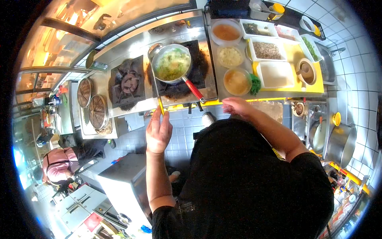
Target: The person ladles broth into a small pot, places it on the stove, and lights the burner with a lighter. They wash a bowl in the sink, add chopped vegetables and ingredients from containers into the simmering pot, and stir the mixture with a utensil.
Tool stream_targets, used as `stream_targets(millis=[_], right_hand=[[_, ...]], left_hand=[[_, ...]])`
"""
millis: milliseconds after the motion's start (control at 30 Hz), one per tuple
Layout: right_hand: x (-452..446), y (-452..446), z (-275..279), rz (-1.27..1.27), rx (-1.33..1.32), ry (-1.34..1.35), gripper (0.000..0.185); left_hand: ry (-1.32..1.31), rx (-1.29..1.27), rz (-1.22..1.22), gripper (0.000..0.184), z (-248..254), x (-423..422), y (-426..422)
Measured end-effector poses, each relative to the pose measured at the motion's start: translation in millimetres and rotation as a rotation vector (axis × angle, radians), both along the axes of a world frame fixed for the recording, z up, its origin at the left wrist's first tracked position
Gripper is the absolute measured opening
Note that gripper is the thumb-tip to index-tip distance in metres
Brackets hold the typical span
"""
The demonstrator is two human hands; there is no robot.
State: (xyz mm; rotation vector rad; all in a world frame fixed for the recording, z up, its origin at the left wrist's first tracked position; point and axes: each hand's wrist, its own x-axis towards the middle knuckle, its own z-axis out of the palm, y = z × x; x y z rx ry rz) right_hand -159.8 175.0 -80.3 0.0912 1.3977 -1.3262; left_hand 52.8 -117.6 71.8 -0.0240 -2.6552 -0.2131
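Note:
My left hand (159, 131) is closed around the yellow handle of a ladle (160, 104). The ladle's long metal shaft runs up along the left side of a frying pan (186, 75), and its bowl appears to lie at the pan's upper-left rim. Steaming yellow-green food (172, 63) fills the pan, which sits on the right burner. Its red handle (193, 90) points toward me, with neither hand on it. My right hand (237, 106) hovers by the counter's front edge, fingers loosely stretched to the left, holding nothing visible. Nearest to it is a round tub of orange-brown liquid (237, 81).
Beside the stove stand white containers of chopped ingredients (267, 50), a bunch of green herbs (255, 84) and a mortar (305, 71). The left burner (129, 81) bears no pan. Two round grates (98, 111) lie further left. A person in pink (61, 163) bends over behind, at left.

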Motion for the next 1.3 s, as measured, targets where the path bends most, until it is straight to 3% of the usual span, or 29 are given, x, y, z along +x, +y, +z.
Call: stream_targets(millis=[133, 267, 333, 467, 500, 733, 833, 1300], right_hand=[[2.8, -55.4, 15.0, 0.037, -0.027, 0.11, 0.037], [7.5, -91.8, 20.0, 0.05, -0.089, 0.028, 0.031], [8.0, -102.2, 17.8, 0.043, -0.111, 0.037, 0.028], [13.8, -110.7, 7.4, 0.013, -0.123, 0.019, 0.025], [12.8, -110.6, 6.7, 0.034, -0.102, -0.004, 0.032], [11.8, -112.4, 21.7, 0.046, -0.063, 0.032, 0.022], [15.2, -113.7, 15.0, -0.02, -0.116, 0.019, 0.021], [9.9, -115.8, -7.8, 0.121, -0.075, 0.06, 0.02]], left_hand=[[-0.011, -0.005, -0.004, 0.044, 4.2, 4.0, 0.1], [0.03, -0.021, 0.01, 0.045, -5.3, 7.9, 6.3], [0.09, 0.006, -0.001, 0.047, -38.0, 14.8, 13.2], [-0.11, 0.118, 0.008, 0.053, -119.9, 24.6, 39.9], [-0.138, 0.137, -0.025, 0.051, -135.4, 23.7, 43.7], [0.012, 0.132, 0.009, 0.049, -116.7, 18.2, 63.2], [-0.113, 0.126, -0.059, 0.047, -132.3, 17.6, 59.7], [-0.018, 0.141, 0.036, 0.05, -114.4, 15.9, 66.4]])
